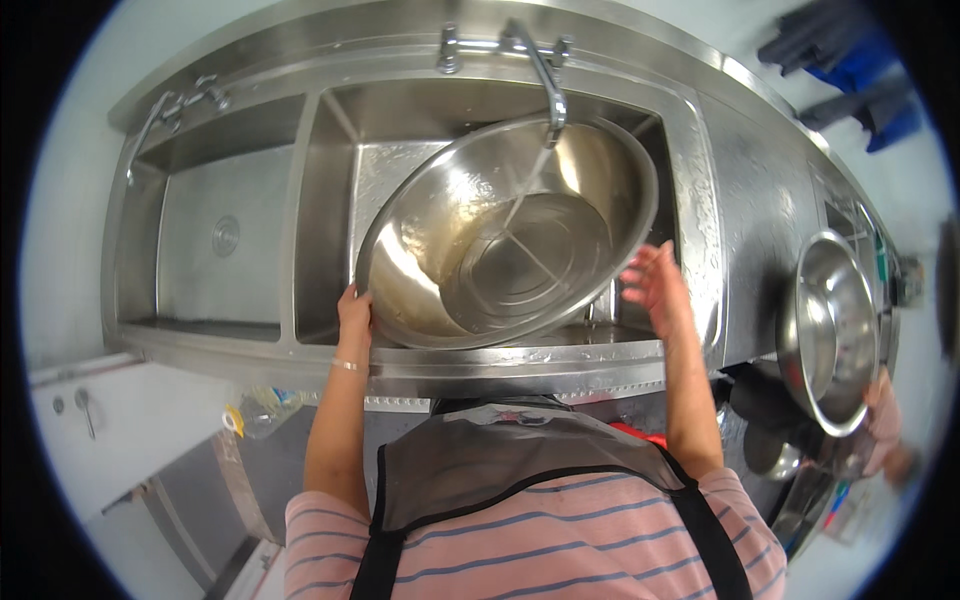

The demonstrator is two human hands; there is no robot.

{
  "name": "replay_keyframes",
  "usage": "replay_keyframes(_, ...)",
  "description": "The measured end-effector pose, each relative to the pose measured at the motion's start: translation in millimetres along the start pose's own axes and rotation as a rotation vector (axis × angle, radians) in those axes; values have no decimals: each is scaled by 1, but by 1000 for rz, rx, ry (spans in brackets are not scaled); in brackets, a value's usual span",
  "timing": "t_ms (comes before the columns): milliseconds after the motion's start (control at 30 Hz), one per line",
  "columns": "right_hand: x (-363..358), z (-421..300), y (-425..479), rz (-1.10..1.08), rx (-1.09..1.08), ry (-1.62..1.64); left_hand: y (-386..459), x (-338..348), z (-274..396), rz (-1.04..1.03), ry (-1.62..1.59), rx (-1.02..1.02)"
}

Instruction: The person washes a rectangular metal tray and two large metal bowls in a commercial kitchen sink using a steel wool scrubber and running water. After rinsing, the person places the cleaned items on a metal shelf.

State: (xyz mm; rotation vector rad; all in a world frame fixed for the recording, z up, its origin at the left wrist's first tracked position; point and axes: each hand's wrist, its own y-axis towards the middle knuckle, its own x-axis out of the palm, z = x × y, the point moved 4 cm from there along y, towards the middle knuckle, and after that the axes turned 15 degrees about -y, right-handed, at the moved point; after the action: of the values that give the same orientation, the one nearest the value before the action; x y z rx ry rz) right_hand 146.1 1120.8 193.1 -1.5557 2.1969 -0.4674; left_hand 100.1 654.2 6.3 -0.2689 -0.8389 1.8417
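Observation:
A large stainless steel bowl (420,217) lies tilted in the right basin of a double steel sink (324,225). Water runs into it from the spout of a chrome faucet (556,105), and some water lies in the bowl. My left hand (355,311) grips the bowl's rim at its left side, the fingers partly hidden behind it. Beside the lower right rim is my right hand (654,285), its fingers spread and slightly blurred; no hold on the rim shows.
The left basin (225,187) has a second faucet (176,109) behind it. A steel counter (757,187) adjoins on the right. Farther right, another person's hand (877,394) is at a second steel bowl (832,322). A clear plastic bottle (262,416) with a yellow cap is below the sink's front.

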Motion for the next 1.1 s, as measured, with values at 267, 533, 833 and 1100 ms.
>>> replay_keyframes(267,-41,-36,97,243,-127,-98,44,44,17,-90,417,206)
replay_keyframes(533,112,-68,-74,-713,6,-271,-16,12,14,-92,83,-203)
replay_keyframes(833,-82,8,97,299,8,-14,22,63,50,-68,527,177)
replay_keyframes(1100,51,-88,-62,-166,-130,-5,17,45,-33,-415,-66,-500)
